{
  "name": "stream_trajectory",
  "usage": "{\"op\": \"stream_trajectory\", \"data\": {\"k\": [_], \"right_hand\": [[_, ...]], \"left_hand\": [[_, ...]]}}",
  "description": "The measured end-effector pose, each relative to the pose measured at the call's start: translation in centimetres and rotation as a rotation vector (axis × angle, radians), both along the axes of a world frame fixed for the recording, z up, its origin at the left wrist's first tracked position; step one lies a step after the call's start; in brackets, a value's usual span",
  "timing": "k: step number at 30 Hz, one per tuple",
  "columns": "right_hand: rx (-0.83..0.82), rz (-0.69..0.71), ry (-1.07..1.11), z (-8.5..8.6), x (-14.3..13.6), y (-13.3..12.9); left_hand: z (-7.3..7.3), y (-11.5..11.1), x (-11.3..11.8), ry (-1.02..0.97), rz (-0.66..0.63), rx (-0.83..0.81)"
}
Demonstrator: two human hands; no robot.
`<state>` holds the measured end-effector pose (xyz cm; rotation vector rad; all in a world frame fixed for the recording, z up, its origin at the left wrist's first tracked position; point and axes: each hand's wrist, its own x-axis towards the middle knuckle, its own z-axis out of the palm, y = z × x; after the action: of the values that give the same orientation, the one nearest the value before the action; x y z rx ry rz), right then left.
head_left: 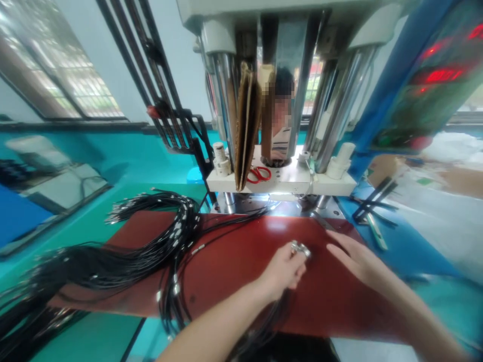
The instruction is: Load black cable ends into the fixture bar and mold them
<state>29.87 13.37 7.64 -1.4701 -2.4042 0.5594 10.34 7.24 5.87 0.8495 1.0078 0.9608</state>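
Note:
My left hand (284, 270) is closed around a bunch of black cables (268, 324) over the red-brown board (234, 281). Their shiny metal ends (301, 249) stick out past the fingers, and the cables trail down beneath my forearm. To the right, my right hand (356, 256) has its fingers stretched out, with nothing visible in it. Its fingertips are close to a thin dark strip (320, 220) at the press base; whether they touch it I cannot tell. A large bundle of black cables (151, 261) with silvery fittings lies across the board's left side.
Beyond the board stands a press with a white plate (287, 187) and steel columns. Red-handled scissors (259, 175) and folded cardboard (247, 130) rest there. At right are black strips (372, 203), a utility knife (377, 232) and a control box (433, 95) with red digits.

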Motion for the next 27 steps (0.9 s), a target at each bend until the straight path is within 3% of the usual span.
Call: {"op": "stream_trajectory", "data": {"k": [4, 7, 11, 16, 18, 22, 27], "right_hand": [[0.165, -0.191, -0.64, -1.3, 4.0, -1.1], [0.1, -0.242, -0.662, -1.6, 4.1, -2.6], [-0.098, -0.272, -0.301, -1.6, 3.0, -3.5], [-0.599, -0.288, 0.661, -2.3, 0.8, -4.9], [-0.63, -0.321, 0.915, -2.8, -0.8, -5.9], [-0.652, -0.492, 1.189, -3.6, -4.2, -7.9], [-0.605, -0.506, 1.285, -4.0, -6.1, -8.9]], "left_hand": [[0.5, 0.2, -1.0, -0.086, 0.012, -0.002], [0.6, 0.0, -1.0, -0.107, -0.015, -0.009], [0.3, -0.4, -0.8, -0.111, -0.026, 0.008], [-0.8, -1.2, -0.5, -0.035, -0.072, -0.05], [-1.1, -1.5, -0.2, -0.007, -0.097, -0.076], [-1.2, -1.9, 0.3, 0.028, -0.104, -0.08], [-0.6, -2.1, 0.8, 0.081, -0.081, -0.072]]}}
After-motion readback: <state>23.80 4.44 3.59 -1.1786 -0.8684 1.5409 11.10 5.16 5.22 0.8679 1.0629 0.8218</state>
